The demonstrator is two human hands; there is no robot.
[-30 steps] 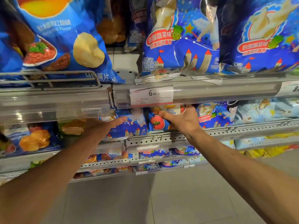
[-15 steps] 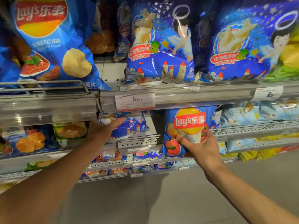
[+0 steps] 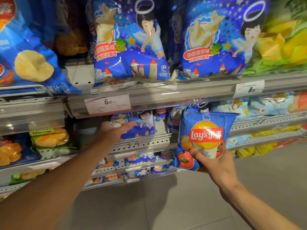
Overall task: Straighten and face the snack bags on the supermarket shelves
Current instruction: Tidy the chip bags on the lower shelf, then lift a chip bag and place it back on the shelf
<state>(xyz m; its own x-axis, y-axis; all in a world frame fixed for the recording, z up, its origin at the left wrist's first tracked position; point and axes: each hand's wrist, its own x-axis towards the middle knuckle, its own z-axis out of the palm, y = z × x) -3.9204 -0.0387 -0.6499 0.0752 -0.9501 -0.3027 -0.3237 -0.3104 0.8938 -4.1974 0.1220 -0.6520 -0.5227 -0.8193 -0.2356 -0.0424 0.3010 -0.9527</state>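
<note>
Lay's bag (image 3: pixel 203 140) now pulled clear of the shelf (image 3: pixel 166 140), gripped low in my right hand (image 3: pixel 216 165). Left hand (image 3: pixel 114 131) reaches under the price rail (image 3: pixel 166 97), fingers relaxed against the angel-print bag (image 3: pixel 141 125).

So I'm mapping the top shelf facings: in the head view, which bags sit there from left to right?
Lay's potato chip bag → first blue angel bag → second blue angel bag → green and yellow bag.
</note>
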